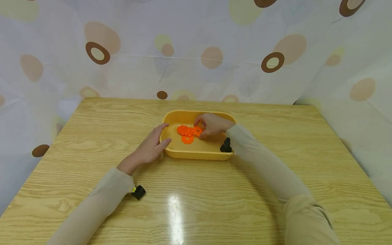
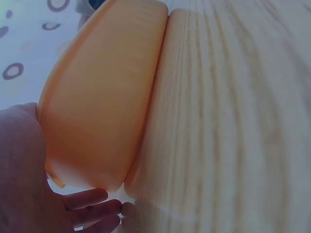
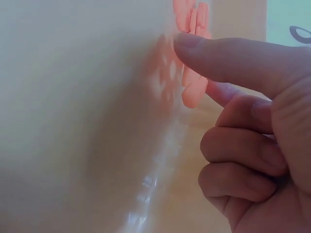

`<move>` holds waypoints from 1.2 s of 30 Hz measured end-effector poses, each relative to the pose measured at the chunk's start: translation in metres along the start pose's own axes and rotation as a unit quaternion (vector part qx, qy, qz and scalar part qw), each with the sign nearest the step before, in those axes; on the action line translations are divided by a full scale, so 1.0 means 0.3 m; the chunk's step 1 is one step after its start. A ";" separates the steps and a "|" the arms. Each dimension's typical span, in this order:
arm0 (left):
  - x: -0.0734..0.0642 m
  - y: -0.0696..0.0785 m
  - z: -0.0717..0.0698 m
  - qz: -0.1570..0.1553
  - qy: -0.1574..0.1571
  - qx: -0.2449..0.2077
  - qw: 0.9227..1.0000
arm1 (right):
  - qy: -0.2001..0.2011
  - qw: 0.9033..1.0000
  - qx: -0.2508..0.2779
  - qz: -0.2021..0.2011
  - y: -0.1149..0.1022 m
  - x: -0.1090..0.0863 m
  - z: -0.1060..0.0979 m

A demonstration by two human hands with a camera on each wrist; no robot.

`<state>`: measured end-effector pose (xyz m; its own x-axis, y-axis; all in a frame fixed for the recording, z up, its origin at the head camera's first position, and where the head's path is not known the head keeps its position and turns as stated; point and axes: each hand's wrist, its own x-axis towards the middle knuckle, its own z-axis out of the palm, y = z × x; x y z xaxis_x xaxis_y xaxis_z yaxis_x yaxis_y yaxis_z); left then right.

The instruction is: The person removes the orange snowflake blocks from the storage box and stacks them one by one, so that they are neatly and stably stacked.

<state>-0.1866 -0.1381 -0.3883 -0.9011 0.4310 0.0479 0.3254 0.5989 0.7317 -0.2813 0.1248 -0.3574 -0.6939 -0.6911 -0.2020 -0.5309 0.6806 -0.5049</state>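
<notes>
One yellow tray (image 1: 199, 156) lies near the worktop's (image 1: 196, 217) far edge, its long axis parallel to it. Inside, the right hand (image 1: 213, 123), grip narrow, pinches an orange disc (image 1: 197, 131) among others too overlapped to count. The left hand (image 1: 150, 145), grip wide, touches the tray's left end; the right sleeve (image 1: 245, 143) hides its right rim.

The left hand (image 1: 150, 146) has its thumb and forefinger spread apart, while the right hand (image 1: 213, 123) pinches with thumb and, it seems, the partly hidden forefinger.

Two hands (image 1: 149, 147), one tray (image 1: 199, 155), one table (image 1: 202, 190), two black devices (image 1: 226, 147) and four-plus orange discs (image 1: 183, 140) show
</notes>
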 end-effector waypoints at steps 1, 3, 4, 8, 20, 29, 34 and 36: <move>0.000 0.000 0.000 -0.001 0.000 0.000 1.000 | 0.001 1.000 0.000 -0.001 -0.001 -0.001 -0.001; 0.001 0.001 -0.002 -0.001 0.000 0.000 1.000 | 0.005 1.000 0.002 -0.002 0.000 -0.003 -0.004; 0.000 0.002 -0.002 0.000 0.000 0.000 1.000 | 0.008 1.000 0.002 -0.003 0.001 -0.003 -0.006; -0.001 0.008 -0.006 0.004 -0.001 0.002 1.000 | 0.027 0.999 0.012 -0.012 0.006 -0.004 -0.013; 0.000 0.004 -0.002 -0.007 0.003 0.007 1.000 | 0.047 0.998 0.036 -0.019 -0.006 -0.027 -0.040; 0.000 0.003 0.006 -0.004 0.002 0.005 1.000 | 0.053 0.997 0.044 -0.018 -0.003 -0.038 -0.039; 0.000 0.003 0.006 -0.004 0.005 0.008 1.000 | 0.049 0.998 0.046 -0.019 -0.011 -0.038 -0.043; 0.001 0.001 0.007 -0.003 0.006 0.007 1.000 | 0.048 0.997 0.048 -0.024 -0.017 -0.038 -0.044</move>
<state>-0.1861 -0.1364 -0.3897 -0.9060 0.4201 0.0513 0.3242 0.6110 0.7222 -0.2771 0.1325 -0.3414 -0.7148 -0.6926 -0.0969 -0.5187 0.6180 -0.5908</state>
